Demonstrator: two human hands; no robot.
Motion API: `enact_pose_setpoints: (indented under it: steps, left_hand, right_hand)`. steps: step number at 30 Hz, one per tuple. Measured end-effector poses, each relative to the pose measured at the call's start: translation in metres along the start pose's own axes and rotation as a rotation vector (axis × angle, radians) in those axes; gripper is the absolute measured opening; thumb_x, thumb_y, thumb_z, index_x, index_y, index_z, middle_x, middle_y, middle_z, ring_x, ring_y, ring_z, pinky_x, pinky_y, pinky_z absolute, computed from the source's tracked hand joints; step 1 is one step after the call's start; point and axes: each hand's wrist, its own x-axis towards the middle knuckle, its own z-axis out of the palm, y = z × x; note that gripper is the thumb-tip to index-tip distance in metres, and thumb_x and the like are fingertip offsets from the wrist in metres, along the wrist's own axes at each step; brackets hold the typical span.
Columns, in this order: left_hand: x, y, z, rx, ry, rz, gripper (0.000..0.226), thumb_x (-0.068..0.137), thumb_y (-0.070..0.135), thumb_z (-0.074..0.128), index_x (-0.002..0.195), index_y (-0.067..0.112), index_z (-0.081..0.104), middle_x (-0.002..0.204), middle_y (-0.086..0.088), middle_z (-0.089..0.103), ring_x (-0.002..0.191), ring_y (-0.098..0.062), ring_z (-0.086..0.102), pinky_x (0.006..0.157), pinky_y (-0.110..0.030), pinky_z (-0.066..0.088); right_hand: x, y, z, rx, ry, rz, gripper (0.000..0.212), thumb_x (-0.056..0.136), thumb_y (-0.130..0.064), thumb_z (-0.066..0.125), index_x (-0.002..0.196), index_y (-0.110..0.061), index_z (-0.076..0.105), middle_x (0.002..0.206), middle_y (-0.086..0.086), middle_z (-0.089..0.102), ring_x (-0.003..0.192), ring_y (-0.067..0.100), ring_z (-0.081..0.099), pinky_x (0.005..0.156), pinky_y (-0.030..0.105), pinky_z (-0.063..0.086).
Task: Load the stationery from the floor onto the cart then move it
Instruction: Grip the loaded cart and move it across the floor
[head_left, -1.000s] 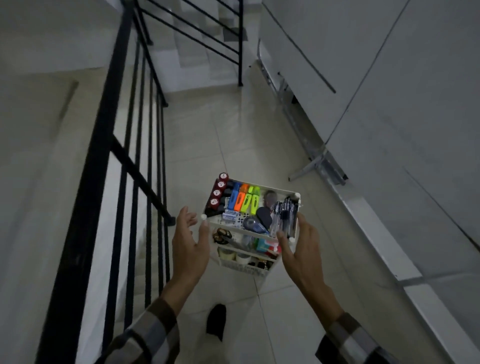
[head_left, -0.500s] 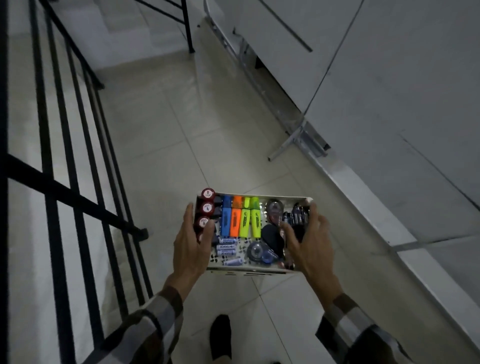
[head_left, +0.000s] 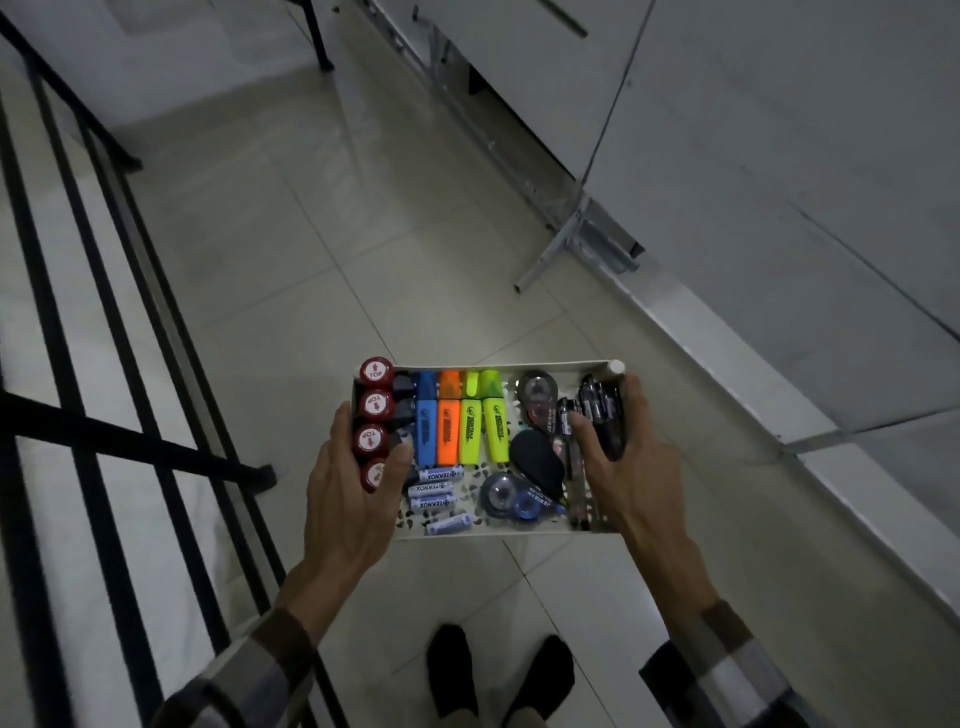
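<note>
Cart (head_left: 498, 531) top tray sits on the tiled floor straight ahead of the person, loaded: highlighters (head_left: 460, 423), red-capped stamps (head_left: 375, 410), batteries (head_left: 434, 491), correction tapes (head_left: 511, 499), black pens (head_left: 602, 415). Left hand (head_left: 353, 499) clamps the tray's left end, thumb over the rim beside the stamps; right hand (head_left: 626, 478) clamps the right end, fingers wrapped over the pens. Tray's long axis runs left-right between both hands, equally near, so a push goes forward. Lower shelves and wheels hidden under the tray; black railing (head_left: 104, 322) close on the left.
</note>
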Motion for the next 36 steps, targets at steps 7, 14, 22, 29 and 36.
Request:
enact_pose_setpoints:
  steps: [7, 14, 22, 29, 36]
  left_hand:
    - [0.019, 0.031, 0.002, -0.005, -0.019, 0.083, 0.097, 0.082, 0.09, 0.034, 0.154, 0.024, 0.035, 0.128, -0.005, 0.065, 0.108, -0.021, 0.066, 0.092, -0.048, 0.058]
    - [0.047, 0.07, 0.034, 0.012, -0.068, 0.192, 0.088, 0.085, 0.081, 0.038, 0.148, 0.02, 0.042, 0.119, 0.0, 0.068, 0.096, -0.014, 0.066, 0.076, -0.022, 0.052]
    - [0.074, 0.116, 0.094, 0.026, -0.139, 0.287, 0.086, 0.084, 0.083, 0.038, 0.143, 0.019, 0.045, 0.111, -0.001, 0.069, 0.084, -0.01, 0.067, 0.065, -0.015, 0.048]
    - [0.088, 0.153, 0.133, 0.025, -0.18, 0.34, 0.092, 0.078, 0.092, 0.04, 0.14, 0.023, 0.045, 0.107, 0.008, 0.067, 0.083, -0.003, 0.068, 0.072, -0.026, 0.059]
    - [0.098, 0.181, 0.161, 0.032, -0.227, 0.355, 0.09, 0.077, 0.088, 0.048, 0.141, 0.024, 0.044, 0.109, 0.008, 0.067, 0.088, -0.011, 0.071, 0.08, -0.035, 0.062]
  right_hand:
    - [0.008, 0.011, -0.004, 0.028, 0.021, 0.037, 0.076, 0.095, -0.066, 0.052, 0.158, -0.047, 0.014, 0.092, -0.008, 0.066, 0.072, 0.018, 0.063, 0.07, 0.029, 0.052]
    - [0.026, 0.031, -0.028, 0.077, 0.09, 0.093, 0.073, 0.096, -0.063, 0.055, 0.157, -0.046, 0.02, 0.095, -0.009, 0.064, 0.075, 0.018, 0.061, 0.074, 0.031, 0.051]
    - [0.056, 0.073, -0.067, 0.051, 0.186, 0.099, 0.056, 0.1, -0.059, 0.052, 0.148, -0.038, 0.033, 0.089, -0.009, 0.063, 0.059, 0.006, 0.05, 0.056, 0.02, 0.037]
    - [0.08, 0.113, -0.087, 0.008, 0.225, 0.165, 0.069, 0.098, -0.066, 0.047, 0.155, -0.035, 0.024, 0.111, 0.008, 0.072, 0.09, 0.034, 0.07, 0.074, 0.031, 0.045]
    - [0.093, 0.131, -0.106, 0.024, 0.271, 0.194, 0.069, 0.098, -0.062, 0.052, 0.155, -0.034, 0.024, 0.121, 0.008, 0.072, 0.095, 0.038, 0.07, 0.079, 0.037, 0.052]
